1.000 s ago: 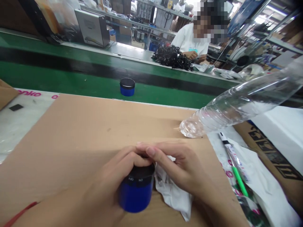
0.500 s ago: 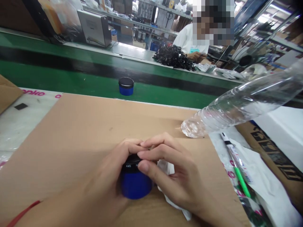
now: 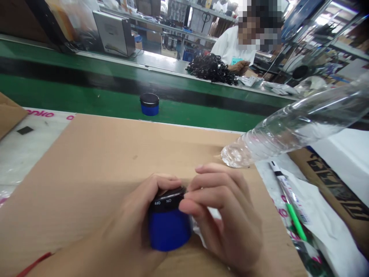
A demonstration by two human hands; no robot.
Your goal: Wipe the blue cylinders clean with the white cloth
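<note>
A blue round device with a black top [image 3: 169, 227] is tilted slightly in front of me, "ON" and "OFF" printed on its rim. Around its left side and over the top edge wraps my left hand [image 3: 141, 211]. My right hand [image 3: 225, 211] is curled at the right edge of the black top, thumb and fingertips close together; whether something small is pinched there I cannot tell. Behind the right palm shows part of a white tissue-like sheet [image 3: 215, 213], mostly hidden. A similar blue device with a black lid [image 3: 150, 104] stands on the green conveyor belt.
Brown board [image 3: 100, 154] covers the work surface. On the right lie a clear plastic bottle [image 3: 276, 127], a marker [image 3: 284, 181], a green pen [image 3: 296, 223] and a printed carton [image 3: 331, 177]. Beyond the belt, a person [image 3: 230, 46] sits by a heap of black cables [image 3: 211, 68].
My right hand has moved right, off the middle of the black top to its edge, uncovering the "ON" print. The held device tilts more. The device on the belt has shifted slightly left.
</note>
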